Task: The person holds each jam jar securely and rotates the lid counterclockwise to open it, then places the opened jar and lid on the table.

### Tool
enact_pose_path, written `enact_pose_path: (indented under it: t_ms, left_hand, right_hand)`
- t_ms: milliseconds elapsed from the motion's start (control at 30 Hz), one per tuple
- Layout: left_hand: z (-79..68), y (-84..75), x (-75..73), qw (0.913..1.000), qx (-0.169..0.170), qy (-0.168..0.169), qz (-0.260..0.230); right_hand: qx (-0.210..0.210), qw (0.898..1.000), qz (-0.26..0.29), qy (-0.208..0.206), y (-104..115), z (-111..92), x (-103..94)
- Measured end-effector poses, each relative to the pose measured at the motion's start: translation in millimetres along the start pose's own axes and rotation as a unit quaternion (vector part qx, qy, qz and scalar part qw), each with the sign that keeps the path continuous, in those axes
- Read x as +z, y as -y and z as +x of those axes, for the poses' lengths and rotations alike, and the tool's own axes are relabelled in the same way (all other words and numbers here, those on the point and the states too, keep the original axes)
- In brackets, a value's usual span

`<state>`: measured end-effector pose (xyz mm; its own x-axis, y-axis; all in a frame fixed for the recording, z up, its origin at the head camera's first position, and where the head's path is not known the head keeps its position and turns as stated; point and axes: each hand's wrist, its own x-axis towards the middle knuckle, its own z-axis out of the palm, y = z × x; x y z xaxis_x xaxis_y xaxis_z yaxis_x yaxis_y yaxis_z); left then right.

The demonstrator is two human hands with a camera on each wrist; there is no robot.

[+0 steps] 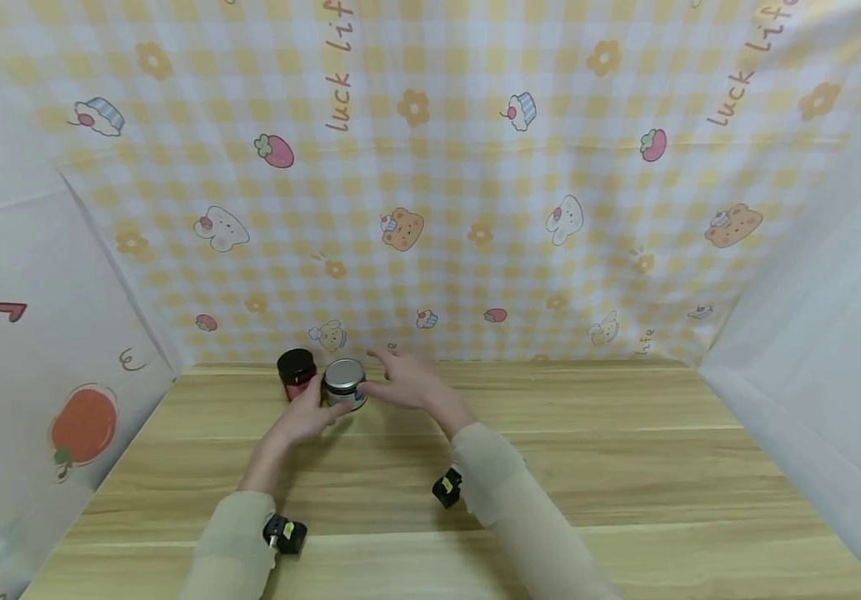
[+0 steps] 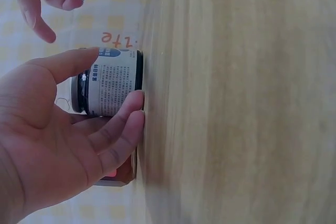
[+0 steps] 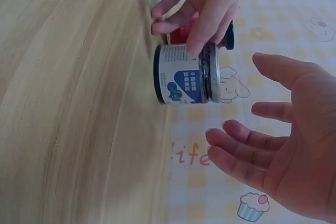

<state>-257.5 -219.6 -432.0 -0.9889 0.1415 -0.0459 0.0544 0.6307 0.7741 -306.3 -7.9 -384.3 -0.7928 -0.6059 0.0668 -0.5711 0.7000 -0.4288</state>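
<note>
A small glass jam jar (image 1: pixel 344 385) with a silver lid and dark contents stands on the table near the patterned cloth. Blueberries and printed text show on its white label (image 3: pixel 181 80). My left hand (image 1: pixel 308 414) grips this jar from the left, thumb on the near side of the label and fingers around the other side (image 2: pixel 52 129). Just behind that hand stands a second jar (image 1: pixel 297 367), black-lidded and red-labelled, partly hidden by the fingers. To the right of the silver-lidded jar, my right hand (image 1: pixel 409 382) is held with fingers spread, apart from the jar in the right wrist view (image 3: pixel 294 145).
The wooden table (image 1: pixel 588 467) stretches to the right and toward me. A yellow checked cloth (image 1: pixel 475 192) hangs along its back edge, close behind the jars. White sheets (image 1: pixel 17 250) hang at both sides. A small black device is strapped to each wrist.
</note>
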Motion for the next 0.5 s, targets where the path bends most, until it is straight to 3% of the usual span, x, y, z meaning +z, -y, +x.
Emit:
enact_pose_path:
  t_ms: [167,500]
  left_hand:
    - [3.0,2.3,1.3,0.9998,-0.016,0.003,-0.012]
    - [10.2,5.9,2.1,0.9992,-0.019,0.001,-0.036]
  right_hand:
    - [0.010,1.000,0.002,0.010,3,9,5.4]
    - [0.018,0.999,-0.027,0.027,12,28,13.8]
